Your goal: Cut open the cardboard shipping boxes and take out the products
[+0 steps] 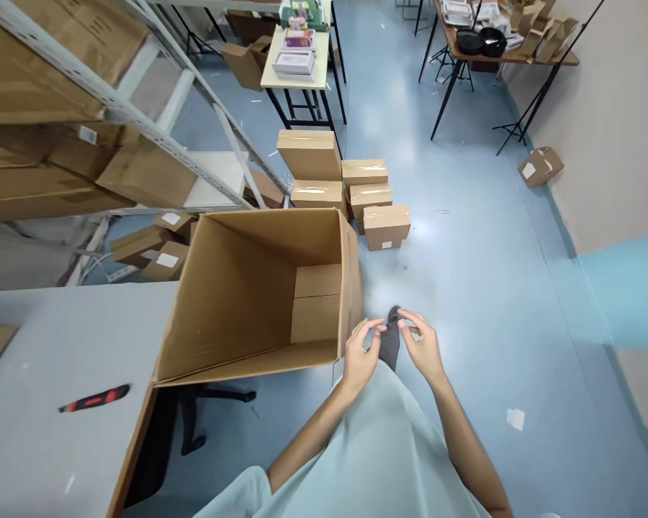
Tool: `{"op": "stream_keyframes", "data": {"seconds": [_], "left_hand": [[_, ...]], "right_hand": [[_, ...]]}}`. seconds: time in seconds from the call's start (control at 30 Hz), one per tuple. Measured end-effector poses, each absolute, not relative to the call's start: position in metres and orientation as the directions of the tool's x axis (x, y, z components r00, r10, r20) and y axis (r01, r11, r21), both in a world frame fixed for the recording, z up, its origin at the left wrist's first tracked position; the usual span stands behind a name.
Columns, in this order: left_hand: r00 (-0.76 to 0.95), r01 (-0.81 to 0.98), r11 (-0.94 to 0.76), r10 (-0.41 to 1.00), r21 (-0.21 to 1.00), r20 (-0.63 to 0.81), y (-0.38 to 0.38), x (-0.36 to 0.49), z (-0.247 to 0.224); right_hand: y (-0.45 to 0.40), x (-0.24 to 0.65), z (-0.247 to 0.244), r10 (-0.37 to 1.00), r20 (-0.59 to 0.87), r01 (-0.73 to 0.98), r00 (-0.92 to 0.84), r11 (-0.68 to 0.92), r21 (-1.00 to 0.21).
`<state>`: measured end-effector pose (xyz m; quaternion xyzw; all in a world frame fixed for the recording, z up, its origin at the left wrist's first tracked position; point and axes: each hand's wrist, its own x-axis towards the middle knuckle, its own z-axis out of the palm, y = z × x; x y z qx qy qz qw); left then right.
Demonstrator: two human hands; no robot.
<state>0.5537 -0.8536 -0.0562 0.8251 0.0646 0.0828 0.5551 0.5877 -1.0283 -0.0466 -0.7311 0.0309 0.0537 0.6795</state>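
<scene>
My left hand [361,356] is in front of my body, thumb and fingers bent toward each other in a loose pinch. Facing it, a short gap away, my right hand [424,351] has its thumb and index tips close together as well. Anything between the fingertips is too small to make out. Just left of my left hand stands a large, deep cardboard box [237,288], its top open toward me and its inside showing bare walls. Below and beyond my hands is my dark shoe [394,314] on the blue floor.
A red-and-black utility knife [94,398] lies on the white table [27,446] at left. Taped cartons [387,226] are stacked beyond the big box. A metal shelf [113,101] holds large boxes. Farther off are a small table [275,72] and a brown table [518,55].
</scene>
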Motion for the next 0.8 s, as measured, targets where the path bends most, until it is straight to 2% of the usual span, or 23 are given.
{"op": "stream_keyframes", "data": {"seconds": [0.2,0.4,0.53,0.63,0.8], "left_hand": [[0.96,0.047,-0.342,0.275,0.939,0.052,-0.891,0.729,-0.069],[0.948,0.053,-0.273,0.315,0.961,0.037,-0.929,0.928,-0.049],[0.961,0.014,-0.272,0.269,0.962,0.062,-0.947,1.063,-0.044],[0.962,-0.006,-0.28,0.26,0.96,0.082,-0.953,1.168,-0.05],[0.921,0.044,-0.305,0.38,0.951,0.079,-0.96,1.342,-0.057]], "right_hand": [[-1.077,0.754,-0.06,0.04,-0.12,-0.11,0.992,-0.192,-0.975],[-1.14,0.932,-0.055,-0.057,-0.105,-0.117,0.993,-0.308,-0.944],[-1.177,1.047,-0.06,-0.152,-0.136,-0.178,0.979,-0.316,-0.932],[-1.194,1.14,-0.07,-0.171,-0.155,-0.202,0.973,-0.307,-0.93],[-1.198,1.32,-0.074,-0.101,-0.166,-0.188,0.981,-0.287,-0.939]]}}
